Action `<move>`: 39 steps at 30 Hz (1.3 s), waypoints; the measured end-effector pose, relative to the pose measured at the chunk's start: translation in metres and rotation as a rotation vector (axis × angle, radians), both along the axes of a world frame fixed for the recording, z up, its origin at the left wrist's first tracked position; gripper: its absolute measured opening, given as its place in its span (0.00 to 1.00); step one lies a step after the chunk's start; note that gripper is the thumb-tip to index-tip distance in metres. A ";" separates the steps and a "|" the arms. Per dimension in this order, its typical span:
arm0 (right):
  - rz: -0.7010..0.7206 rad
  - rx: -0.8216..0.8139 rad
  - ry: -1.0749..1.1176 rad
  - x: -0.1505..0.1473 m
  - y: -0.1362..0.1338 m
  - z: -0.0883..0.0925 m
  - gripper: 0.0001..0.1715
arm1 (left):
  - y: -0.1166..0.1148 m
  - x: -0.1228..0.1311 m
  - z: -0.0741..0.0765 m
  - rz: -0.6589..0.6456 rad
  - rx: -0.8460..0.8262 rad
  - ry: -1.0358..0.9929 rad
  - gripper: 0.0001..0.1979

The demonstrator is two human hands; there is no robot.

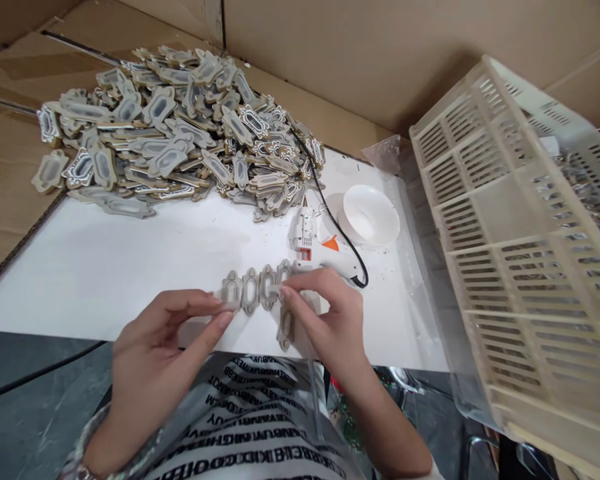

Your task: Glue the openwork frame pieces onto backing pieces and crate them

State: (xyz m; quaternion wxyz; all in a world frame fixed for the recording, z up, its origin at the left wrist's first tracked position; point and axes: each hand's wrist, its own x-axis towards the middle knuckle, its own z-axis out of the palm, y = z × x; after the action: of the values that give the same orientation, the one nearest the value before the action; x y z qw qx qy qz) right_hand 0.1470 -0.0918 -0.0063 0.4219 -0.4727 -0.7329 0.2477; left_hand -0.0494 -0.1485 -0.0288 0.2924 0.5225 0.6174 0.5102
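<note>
A short row of small grey frame-shaped plates with scalloped ends [251,291] lies on the white board between my hands. Thumb and forefinger of my left hand [165,340] pinch a small pale translucent piece [227,301] over the leftmost plate. My right hand [333,313] is closed in a pinch at the right end of the row; what is between its fingertips is too small to make out. One more grey plate [286,328] lies just below the row, beside the right hand. Behind that hand rests a white glue gun [305,230] with an orange trigger.
A large heap of similar plates [170,140] covers the back left. Right of the glue gun sits a white bowl [370,215], with the black cord [333,212] curving nearby. A slatted cream plastic crate [485,173] stands at the right. Cardboard walls [330,60] enclose the back.
</note>
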 end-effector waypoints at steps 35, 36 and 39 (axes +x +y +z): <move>0.065 0.382 -0.581 0.002 0.003 -0.017 0.09 | 0.005 -0.014 0.001 -0.124 0.138 0.302 0.16; 0.066 0.383 -0.589 0.002 0.003 -0.017 0.08 | 0.005 -0.014 0.003 -0.114 0.124 0.285 0.16; 0.083 0.374 -0.609 0.003 0.000 -0.014 0.06 | 0.005 -0.014 0.010 -0.064 0.088 0.188 0.17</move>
State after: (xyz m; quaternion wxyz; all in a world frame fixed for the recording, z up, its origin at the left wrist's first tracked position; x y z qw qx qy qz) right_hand 0.1501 -0.0914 -0.0208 0.2529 -0.4092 -0.8763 -0.0260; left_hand -0.0630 -0.1437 -0.0193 0.2260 0.5997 0.6024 0.4757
